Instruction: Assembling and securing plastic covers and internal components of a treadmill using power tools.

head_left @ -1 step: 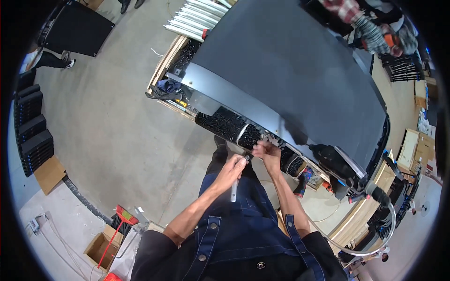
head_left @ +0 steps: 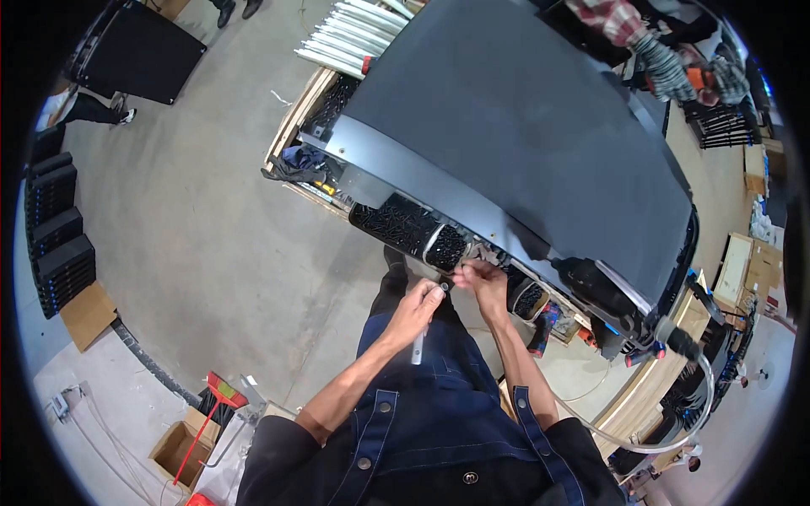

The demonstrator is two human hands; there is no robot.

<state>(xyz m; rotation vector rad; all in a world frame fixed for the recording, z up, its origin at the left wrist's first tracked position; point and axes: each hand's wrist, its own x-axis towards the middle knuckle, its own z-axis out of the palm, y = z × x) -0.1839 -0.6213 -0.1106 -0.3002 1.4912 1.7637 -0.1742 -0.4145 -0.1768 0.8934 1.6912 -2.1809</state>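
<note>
My left hand (head_left: 413, 314) is closed around a short silver metal bar (head_left: 417, 351); the lower end sticks out below the palm and shows a small hole. A round metal end (head_left: 444, 287) shows at my thumb and fingertips. Just to the right, my right hand (head_left: 486, 288) has its fingertips pinched together, and whatever they hold is too small to name. Beyond both hands lie black screws (head_left: 395, 229) in a long bin and smaller black fasteners (head_left: 445, 246) in a white-rimmed container, partly under the edge of a large dark panel (head_left: 523, 143).
A black power tool (head_left: 597, 293) rests on the panel's right corner, joined to a clear hose (head_left: 707, 405). Silver tubes (head_left: 348, 38) lie beyond the panel. At the far right, a co-worker's gloved hand (head_left: 666, 72) works near an orange tool. A red broom (head_left: 226, 390) stands at lower left.
My right hand has shifted very slightly, its fingertips drawn closer together and less blurred. My left hand and the bar stay almost in place.
</note>
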